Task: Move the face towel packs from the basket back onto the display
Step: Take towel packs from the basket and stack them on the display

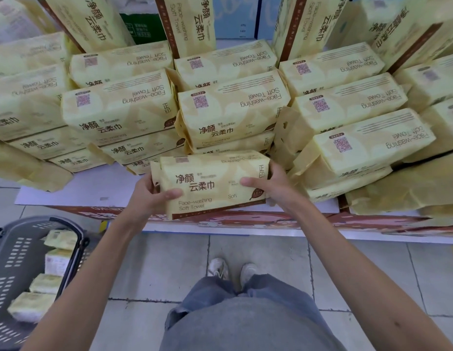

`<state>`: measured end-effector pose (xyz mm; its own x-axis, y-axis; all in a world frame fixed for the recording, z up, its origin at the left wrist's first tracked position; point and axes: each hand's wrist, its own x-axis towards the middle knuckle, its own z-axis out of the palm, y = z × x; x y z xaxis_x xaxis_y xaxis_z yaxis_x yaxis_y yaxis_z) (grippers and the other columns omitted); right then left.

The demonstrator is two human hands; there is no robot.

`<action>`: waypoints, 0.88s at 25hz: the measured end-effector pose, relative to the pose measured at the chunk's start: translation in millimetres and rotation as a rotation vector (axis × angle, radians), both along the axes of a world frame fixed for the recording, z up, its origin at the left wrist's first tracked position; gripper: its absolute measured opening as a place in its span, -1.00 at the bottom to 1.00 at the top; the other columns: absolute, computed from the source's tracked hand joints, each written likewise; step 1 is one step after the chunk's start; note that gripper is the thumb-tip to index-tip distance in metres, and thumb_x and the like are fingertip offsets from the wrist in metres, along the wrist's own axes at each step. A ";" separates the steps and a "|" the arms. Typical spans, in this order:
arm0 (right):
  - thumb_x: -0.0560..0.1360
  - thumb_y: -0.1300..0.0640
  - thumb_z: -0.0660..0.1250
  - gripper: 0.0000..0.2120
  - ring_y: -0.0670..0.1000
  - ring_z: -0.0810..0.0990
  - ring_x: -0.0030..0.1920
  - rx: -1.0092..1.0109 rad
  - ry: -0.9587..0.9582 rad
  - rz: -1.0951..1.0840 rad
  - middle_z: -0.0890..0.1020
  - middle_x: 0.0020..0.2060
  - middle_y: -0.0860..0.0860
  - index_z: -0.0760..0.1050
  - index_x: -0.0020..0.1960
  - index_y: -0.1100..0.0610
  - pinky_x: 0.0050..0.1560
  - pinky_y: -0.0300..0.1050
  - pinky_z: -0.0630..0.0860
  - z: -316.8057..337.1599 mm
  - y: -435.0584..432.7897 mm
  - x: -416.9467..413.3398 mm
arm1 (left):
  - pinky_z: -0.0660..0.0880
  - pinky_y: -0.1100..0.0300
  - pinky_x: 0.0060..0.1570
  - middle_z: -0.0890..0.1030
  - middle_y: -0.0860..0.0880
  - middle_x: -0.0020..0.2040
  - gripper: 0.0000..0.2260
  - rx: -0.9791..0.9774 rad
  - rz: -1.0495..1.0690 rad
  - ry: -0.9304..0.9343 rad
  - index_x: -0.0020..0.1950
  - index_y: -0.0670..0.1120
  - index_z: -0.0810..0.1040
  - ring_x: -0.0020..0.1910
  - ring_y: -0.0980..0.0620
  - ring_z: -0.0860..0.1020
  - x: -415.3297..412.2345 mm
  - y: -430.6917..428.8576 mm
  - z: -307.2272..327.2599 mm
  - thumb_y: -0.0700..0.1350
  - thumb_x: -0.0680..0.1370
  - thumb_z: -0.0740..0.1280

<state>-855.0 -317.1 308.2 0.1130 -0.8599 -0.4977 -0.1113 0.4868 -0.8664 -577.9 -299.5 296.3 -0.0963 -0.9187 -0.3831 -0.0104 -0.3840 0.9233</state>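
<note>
I hold one yellow face towel pack level in front of the display's front edge. My left hand grips its left end, thumb across the front. My right hand grips the right end, thumb on the front face too. Behind it, stacks of the same yellow packs fill the display in several rows. Down at the lower left, a dark plastic basket on the floor holds several more packs.
Upright packs lean along the back of the display. A strip of white shelf surface shows left of the held pack. Grey floor tiles lie between the basket and my feet.
</note>
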 end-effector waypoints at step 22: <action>0.47 0.10 0.38 -0.48 -0.02 0.47 0.28 0.063 -0.054 -0.781 0.53 0.26 -0.01 0.32 0.38 0.11 0.25 -0.20 0.36 -35.3 -6.7 47.4 | 0.49 0.21 0.16 0.52 -0.03 0.33 -0.11 -0.292 0.090 -0.456 0.50 0.03 0.19 0.10 0.15 0.54 -52.7 -2.5 -63.9 -0.24 0.28 0.56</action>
<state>-807.5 -323.8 272.9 -0.4872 -0.6710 -0.5590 0.3246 0.4550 -0.8292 -630.6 -302.0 232.4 0.1034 -0.9901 -0.0953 -0.4132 -0.1299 0.9014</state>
